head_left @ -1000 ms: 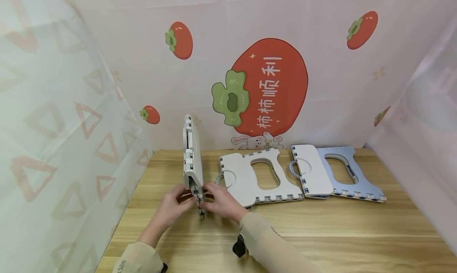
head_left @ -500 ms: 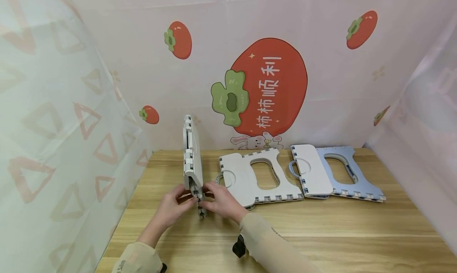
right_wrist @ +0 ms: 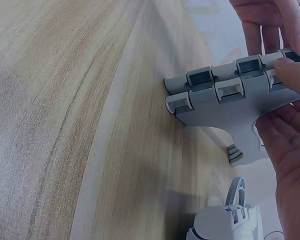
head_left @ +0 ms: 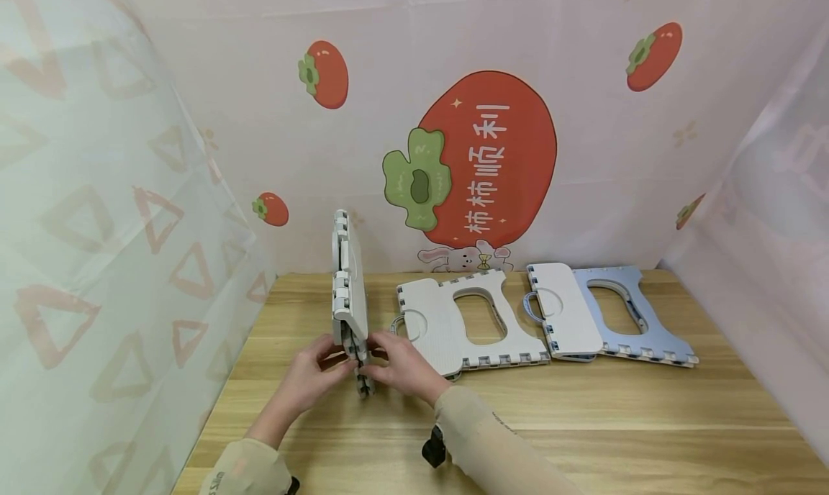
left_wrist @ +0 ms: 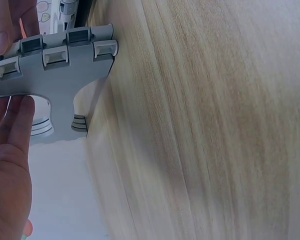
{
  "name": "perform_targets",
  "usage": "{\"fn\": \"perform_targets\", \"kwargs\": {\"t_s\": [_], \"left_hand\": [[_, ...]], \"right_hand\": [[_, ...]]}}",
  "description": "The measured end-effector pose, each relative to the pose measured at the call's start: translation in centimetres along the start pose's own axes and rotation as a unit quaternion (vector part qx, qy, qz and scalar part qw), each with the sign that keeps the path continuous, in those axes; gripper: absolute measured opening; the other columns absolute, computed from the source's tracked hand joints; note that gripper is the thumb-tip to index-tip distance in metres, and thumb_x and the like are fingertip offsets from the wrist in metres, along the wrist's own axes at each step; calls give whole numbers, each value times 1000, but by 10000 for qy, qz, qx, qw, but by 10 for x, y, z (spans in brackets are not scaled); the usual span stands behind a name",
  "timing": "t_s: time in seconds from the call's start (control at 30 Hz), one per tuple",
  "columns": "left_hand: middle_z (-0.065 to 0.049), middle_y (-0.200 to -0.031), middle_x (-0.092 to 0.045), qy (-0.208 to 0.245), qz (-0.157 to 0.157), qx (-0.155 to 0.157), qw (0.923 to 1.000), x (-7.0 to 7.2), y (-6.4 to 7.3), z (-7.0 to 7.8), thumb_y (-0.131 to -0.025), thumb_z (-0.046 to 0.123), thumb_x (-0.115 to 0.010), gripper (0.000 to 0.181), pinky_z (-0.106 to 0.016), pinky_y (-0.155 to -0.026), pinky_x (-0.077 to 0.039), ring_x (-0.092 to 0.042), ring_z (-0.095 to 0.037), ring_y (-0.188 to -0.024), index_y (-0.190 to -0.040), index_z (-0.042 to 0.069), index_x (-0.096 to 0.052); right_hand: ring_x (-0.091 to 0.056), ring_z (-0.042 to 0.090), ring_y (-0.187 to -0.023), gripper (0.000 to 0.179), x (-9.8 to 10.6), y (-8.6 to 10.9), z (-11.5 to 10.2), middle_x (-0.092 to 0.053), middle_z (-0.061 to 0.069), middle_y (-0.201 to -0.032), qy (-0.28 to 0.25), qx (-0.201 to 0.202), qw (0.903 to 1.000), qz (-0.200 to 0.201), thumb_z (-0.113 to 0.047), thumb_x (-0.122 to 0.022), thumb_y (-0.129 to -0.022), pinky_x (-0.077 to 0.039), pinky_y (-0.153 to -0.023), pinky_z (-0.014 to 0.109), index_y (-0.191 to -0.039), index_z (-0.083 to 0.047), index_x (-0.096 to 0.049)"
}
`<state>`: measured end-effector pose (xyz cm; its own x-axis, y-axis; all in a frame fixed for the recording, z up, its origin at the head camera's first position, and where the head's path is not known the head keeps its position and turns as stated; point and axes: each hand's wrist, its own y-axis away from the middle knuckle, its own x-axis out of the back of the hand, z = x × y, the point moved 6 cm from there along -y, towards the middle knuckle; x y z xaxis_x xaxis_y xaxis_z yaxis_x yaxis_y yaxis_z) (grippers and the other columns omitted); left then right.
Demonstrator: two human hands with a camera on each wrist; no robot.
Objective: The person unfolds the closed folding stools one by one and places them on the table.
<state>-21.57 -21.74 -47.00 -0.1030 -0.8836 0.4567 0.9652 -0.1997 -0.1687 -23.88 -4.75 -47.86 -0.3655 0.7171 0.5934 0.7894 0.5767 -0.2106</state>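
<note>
A white-grey folding stool (head_left: 350,279) stands folded flat and upright on edge at the left of the table in the head view. My left hand (head_left: 314,376) grips its lower part from the left, and my right hand (head_left: 396,365) grips it from the right. Up close in the left wrist view, the stool's hinged edge (left_wrist: 57,57) and cut-out leg panel show, with my left hand (left_wrist: 10,185) against the panel. In the right wrist view, my right hand's (right_wrist: 292,165) fingers reach behind the panel while the thumb presses the hinged edge.
A second white folding stool (head_left: 440,329) lies folded flat just right of my right hand. Farther right lies a blue and white folding stool (head_left: 586,315), also flat. The wooden table (head_left: 615,423) ends at a printed cloth backdrop (head_left: 363,150), with cloth on both sides.
</note>
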Motion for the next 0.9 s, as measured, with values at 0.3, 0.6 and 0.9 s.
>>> {"fn": "perform_targets", "kwargs": {"t_s": [0.3,0.6,0.9], "left_hand": [[-14,-127,-66,-144,-25,-22,9999,3,1,-2,-89,15,-81,39,-39,-99,-56,-66,-34,-118,-125,6,-67],[-15,-126,-66,-105,-51,-71,9999,4,3,-1,-89,14,-81,38,-39,-99,-56,-66,-36,-119,-124,5,-67],[-15,-125,-67,-173,-3,-25,9998,8,3,-3,-89,15,-81,36,-40,-97,-57,-67,-36,-117,-121,6,-68]], "right_hand": [[-64,16,-121,42,1,0,0,-65,2,-127,-32,-8,10000,35,-18,-77,-93,-54,-102,29,-131,-12,-62],[-64,15,-119,39,0,2,0,-65,1,-125,118,2,9999,48,-20,-77,-93,-53,-101,26,-129,-13,-62],[-64,16,-118,39,1,2,0,-66,1,-124,244,-68,9997,55,-22,-77,-93,-54,-101,30,-128,-12,-63]]}}
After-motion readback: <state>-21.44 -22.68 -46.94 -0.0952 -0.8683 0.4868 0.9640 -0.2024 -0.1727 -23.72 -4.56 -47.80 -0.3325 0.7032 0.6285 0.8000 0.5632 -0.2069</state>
